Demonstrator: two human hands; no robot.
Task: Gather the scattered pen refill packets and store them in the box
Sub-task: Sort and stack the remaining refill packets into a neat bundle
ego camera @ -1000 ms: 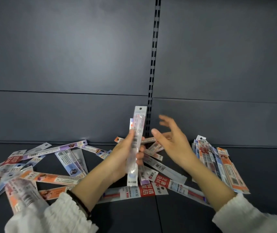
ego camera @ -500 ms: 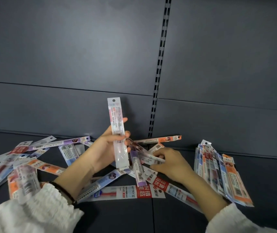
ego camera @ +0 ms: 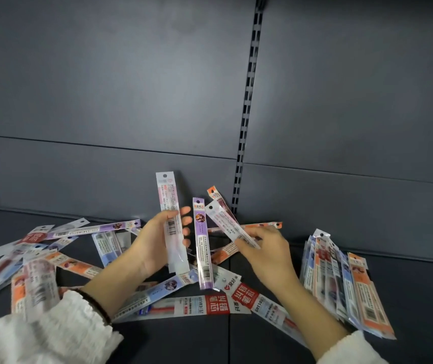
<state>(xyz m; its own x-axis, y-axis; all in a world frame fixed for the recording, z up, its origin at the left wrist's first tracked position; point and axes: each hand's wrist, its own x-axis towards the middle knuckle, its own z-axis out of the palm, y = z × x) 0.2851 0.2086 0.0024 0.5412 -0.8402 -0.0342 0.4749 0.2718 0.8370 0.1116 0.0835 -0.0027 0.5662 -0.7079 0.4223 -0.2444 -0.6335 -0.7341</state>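
Pen refill packets lie scattered over a dark shelf (ego camera: pixel 183 340). My left hand (ego camera: pixel 154 248) grips one white-and-pink packet (ego camera: pixel 169 203) upright at the centre. My right hand (ego camera: pixel 270 256) pinches the lower ends of a white packet (ego camera: pixel 220 219) and an orange-topped packet (ego camera: pixel 214 193) behind it, both tilted up to the left. A purple packet (ego camera: pixel 202 245) stands nearly upright between the hands; what holds it is unclear. Two red-labelled packets (ego camera: pixel 215 304) lie flat in front of the hands. No box is in view.
A neat bundle of packets (ego camera: pixel 354 287) lies at the right, close to the back wall. Several loose packets (ego camera: pixel 60 261) spread across the left. A slotted upright (ego camera: pixel 247 127) runs down the grey back panel behind the hands.
My right hand, which was reaching into the pile, has lifted two packets off the shelf. The left hand keeps its upright packet. The purple packet has risen between the hands.
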